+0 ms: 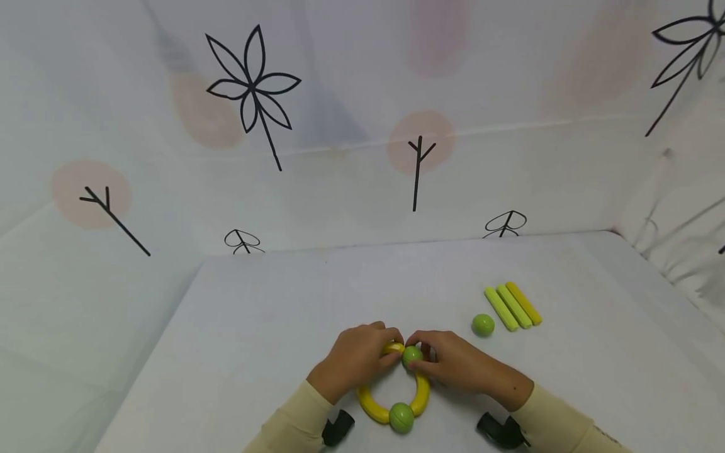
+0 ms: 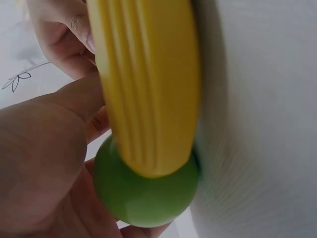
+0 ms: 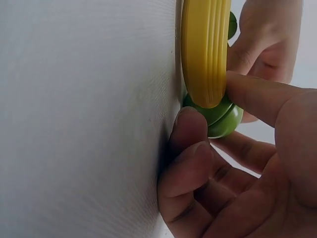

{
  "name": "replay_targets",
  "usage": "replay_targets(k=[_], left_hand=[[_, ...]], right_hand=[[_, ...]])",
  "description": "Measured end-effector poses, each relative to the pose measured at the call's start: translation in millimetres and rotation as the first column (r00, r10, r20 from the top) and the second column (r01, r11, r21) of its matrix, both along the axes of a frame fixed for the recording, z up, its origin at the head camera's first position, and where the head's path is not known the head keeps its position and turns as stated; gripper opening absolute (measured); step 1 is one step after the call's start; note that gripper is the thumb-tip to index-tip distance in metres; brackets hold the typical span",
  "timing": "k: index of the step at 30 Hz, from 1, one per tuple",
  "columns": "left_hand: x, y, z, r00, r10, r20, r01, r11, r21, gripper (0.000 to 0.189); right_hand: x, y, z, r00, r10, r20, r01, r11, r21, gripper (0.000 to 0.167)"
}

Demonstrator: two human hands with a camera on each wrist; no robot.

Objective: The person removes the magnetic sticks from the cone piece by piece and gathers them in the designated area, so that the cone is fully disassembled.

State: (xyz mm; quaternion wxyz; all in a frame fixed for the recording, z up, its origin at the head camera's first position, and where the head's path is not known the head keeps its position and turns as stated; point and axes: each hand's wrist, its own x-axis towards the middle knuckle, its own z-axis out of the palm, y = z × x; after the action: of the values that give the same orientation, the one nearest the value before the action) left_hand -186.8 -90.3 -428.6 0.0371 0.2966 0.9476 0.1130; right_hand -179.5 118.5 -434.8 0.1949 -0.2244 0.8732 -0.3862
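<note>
Yellow curved pieces and green balls form a ring on the table. My left hand [image 1: 362, 353] pinches the upper yellow curved piece [image 1: 393, 347], between thumb and index finger. My right hand [image 1: 455, 360] holds the green ball [image 1: 412, 357] at the ring's top, touching that piece's end. A yellow curve [image 1: 421, 395] runs down the right side, another yellow curve [image 1: 372, 408] down the left. Both meet a lower green ball [image 1: 401, 418]. In the left wrist view, a green ball [image 2: 146, 198] sits by my left palm, behind a ridged yellow curve [image 2: 148, 84].
Right of the ring lies a loose green ball [image 1: 483, 324]. Beyond it, two lime-green sticks [image 1: 501, 309] and a yellow stick [image 1: 523, 303] lie side by side on the white table [image 1: 272, 302]. White patterned cloth [image 1: 340, 189] rises behind and at the sides.
</note>
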Motion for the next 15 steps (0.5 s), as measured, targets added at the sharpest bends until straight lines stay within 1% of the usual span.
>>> replay_targets(k=[3, 9, 15], left_hand=[[0.6, 0.2, -0.9, 1.000, 0.006, -0.005, -0.006, 1.000, -0.002, 0.021], [1.7, 0.4, -2.3, 1.000, 0.021, 0.000, -0.021, 1.000, 0.008, 0.019], [2.3, 0.4, -1.5, 0.999, 0.040, 0.002, -0.040, 0.999, 0.032, 0.017]], right_hand=[[1.3, -0.6, 0.1, 1.000, 0.002, -0.004, -0.002, 1.000, -0.003, 0.032], [2.2, -1.5, 1.2, 1.000, -0.011, 0.016, 0.011, 1.000, 0.011, 0.030], [2.4, -0.5, 2.2, 0.999, -0.023, 0.025, 0.023, 1.000, 0.015, 0.028]])
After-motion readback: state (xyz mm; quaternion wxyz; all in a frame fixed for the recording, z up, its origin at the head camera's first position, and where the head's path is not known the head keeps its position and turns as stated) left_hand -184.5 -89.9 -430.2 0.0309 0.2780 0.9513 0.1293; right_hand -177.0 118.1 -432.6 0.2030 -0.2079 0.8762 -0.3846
